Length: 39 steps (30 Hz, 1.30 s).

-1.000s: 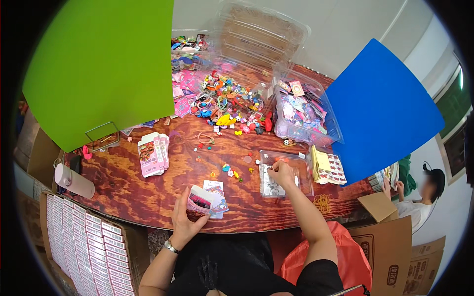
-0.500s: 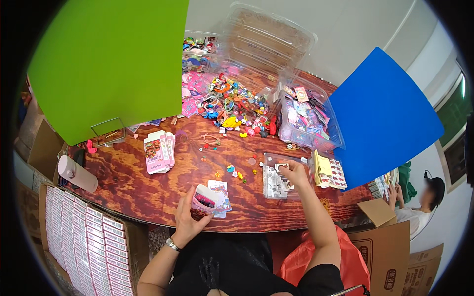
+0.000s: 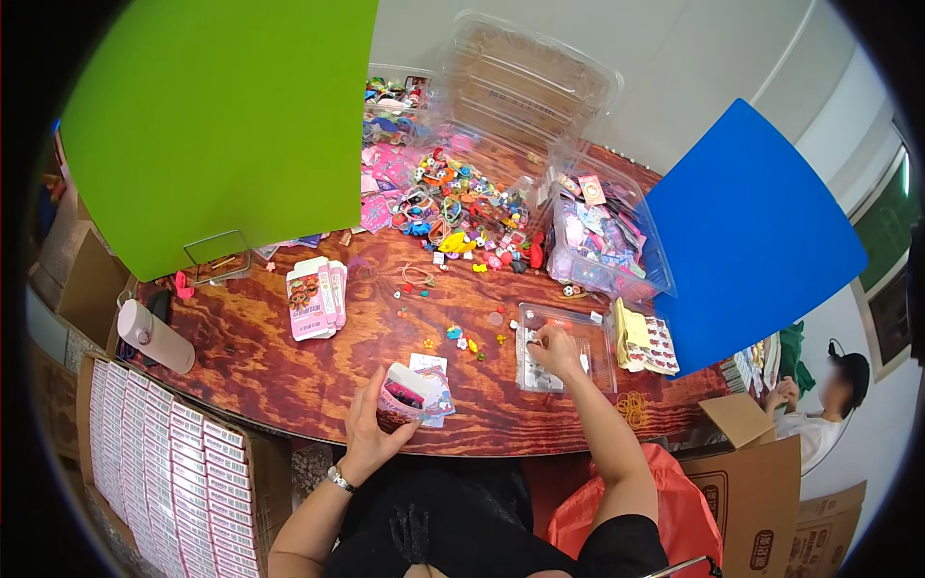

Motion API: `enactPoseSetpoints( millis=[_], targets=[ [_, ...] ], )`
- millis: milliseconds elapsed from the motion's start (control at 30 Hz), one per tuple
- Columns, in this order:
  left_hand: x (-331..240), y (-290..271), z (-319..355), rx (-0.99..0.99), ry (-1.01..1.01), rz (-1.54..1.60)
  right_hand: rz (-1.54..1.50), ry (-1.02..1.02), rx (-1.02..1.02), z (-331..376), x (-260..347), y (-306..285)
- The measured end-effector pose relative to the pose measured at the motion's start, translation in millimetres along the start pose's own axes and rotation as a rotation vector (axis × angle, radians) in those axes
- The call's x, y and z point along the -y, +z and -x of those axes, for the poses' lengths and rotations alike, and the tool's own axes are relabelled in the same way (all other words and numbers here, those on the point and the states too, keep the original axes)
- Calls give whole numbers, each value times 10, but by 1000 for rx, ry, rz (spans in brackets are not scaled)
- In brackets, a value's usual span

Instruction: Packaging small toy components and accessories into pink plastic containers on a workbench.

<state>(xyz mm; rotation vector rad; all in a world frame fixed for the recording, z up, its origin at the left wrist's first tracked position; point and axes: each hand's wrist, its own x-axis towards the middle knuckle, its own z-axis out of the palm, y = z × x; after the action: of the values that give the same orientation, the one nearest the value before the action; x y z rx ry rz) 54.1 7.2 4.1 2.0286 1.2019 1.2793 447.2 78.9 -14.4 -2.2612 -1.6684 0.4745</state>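
Near the front edge of the table, my left hand is wrapped round a small open pink box. Its white flap stands up, and dark and pink contents show inside. Printed cards lie flat beside and partly behind it. My right hand reaches into a shallow clear plastic tray, fingertips pinched together low over small black-and-white pieces. Whatever is between those fingertips is too small to make out. Tiny coloured charms are scattered between the two hands.
Flat pink boxes lie at left, near a pale bottle. Sticker sheets sit right of the tray. Behind are a trinket pile and a clear bin of packets. Green and blue panels flank the table. A person sits far right.
My right hand has moved left and slightly lower within the tray; the white piece at its fingertips no longer shows there. My left hand keeps its hold on the box.
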Motion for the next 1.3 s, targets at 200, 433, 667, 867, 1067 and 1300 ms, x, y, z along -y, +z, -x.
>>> enactPoseSetpoints(
  millis=[200, 433, 667, 867, 1067, 1300],
  targets=[
    [-10, -35, 10, -7, -51, 15, -326, -30, -23, 76, 109, -278],
    [17, 117, -81, -35, -25, -92, -793, -336, 227, 693, 1362, -569],
    [6, 99, -26, -64, -40, -92, -284, -810, 254, 938, 2100, -252],
    [70, 36, 46, -93, -59, -57, -404, -985, 45, 1026, 2114, -234],
    [81, 46, 46, -93, -17, -81, -144, -1049, -170, 1096, 2118, -105],
    [90, 9, 30, -148, 81, -178, 48, -1128, -136, 988, 2261, -317]
  ],
)
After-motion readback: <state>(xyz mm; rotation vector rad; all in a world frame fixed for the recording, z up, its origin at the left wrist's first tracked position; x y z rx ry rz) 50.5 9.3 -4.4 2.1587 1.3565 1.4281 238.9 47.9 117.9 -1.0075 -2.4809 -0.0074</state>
